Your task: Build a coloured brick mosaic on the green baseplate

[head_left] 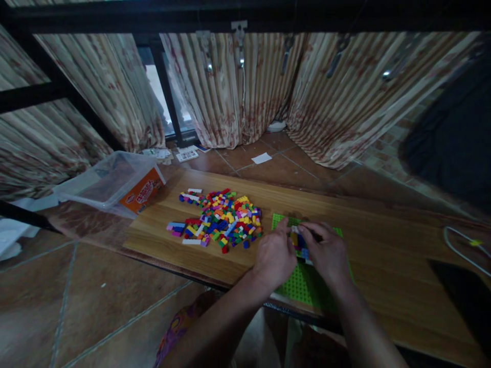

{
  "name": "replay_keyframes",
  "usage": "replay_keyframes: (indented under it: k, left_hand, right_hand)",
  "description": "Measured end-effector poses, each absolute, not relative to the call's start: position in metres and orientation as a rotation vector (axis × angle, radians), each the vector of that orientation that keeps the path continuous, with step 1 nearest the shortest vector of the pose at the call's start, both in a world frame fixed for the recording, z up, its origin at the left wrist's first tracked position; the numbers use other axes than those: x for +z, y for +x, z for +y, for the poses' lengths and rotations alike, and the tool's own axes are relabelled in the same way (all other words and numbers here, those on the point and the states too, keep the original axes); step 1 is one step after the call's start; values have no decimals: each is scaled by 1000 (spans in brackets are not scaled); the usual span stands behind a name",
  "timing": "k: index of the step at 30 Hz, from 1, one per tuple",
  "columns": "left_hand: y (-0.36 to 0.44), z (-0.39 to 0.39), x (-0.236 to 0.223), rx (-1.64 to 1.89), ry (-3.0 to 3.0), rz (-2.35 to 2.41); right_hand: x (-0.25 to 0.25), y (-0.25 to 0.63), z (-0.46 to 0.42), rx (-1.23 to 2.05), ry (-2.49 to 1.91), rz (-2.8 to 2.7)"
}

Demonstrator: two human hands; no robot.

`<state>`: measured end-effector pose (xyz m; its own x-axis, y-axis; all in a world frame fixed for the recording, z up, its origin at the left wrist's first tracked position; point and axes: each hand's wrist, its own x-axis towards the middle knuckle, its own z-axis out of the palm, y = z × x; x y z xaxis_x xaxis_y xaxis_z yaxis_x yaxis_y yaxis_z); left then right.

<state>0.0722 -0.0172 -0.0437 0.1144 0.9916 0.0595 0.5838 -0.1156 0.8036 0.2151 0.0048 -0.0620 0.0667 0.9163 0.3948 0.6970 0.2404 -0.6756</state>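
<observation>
A green studded baseplate point(297, 286) lies on the wooden board. Several toy building bricks point(304, 252), among them yellow, blue and white ones, stand on it between my hands. My left hand point(275, 253) rests over the plate's left side with its fingers curled in at the bricks; what its fingertips hold is hidden. From the other side my right hand point(326, 249) reaches in, thumb and fingers pinched at a small dark toy brick beside the white and yellow ones. Left of the plate spreads a pile of loose multicoloured bricks point(226, 220).
A clear plastic bin point(111, 179) with an orange label stands past the left end of the wooden board point(383, 255). A dark flat object point(460, 294) and a white cable point(456, 243) lie at the right. Papers point(262, 158) are on the tiled floor before striped curtains.
</observation>
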Motion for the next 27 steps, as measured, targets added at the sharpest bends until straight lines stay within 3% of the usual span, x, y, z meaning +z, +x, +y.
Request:
replay_keyframes:
  k: [5, 11, 27]
  left_hand:
    - [37, 4, -38, 1209, 1512, 1555]
    - [-10, 26, -32, 1611, 975, 1449]
    - [-19, 26, -24, 1567, 765, 1329]
  right_hand:
    - [-52, 195, -11, 201, -1430, -1722]
    - [-63, 140, -33, 418, -1270, -2021]
    - [-68, 97, -29, 424, -1521, -2202]
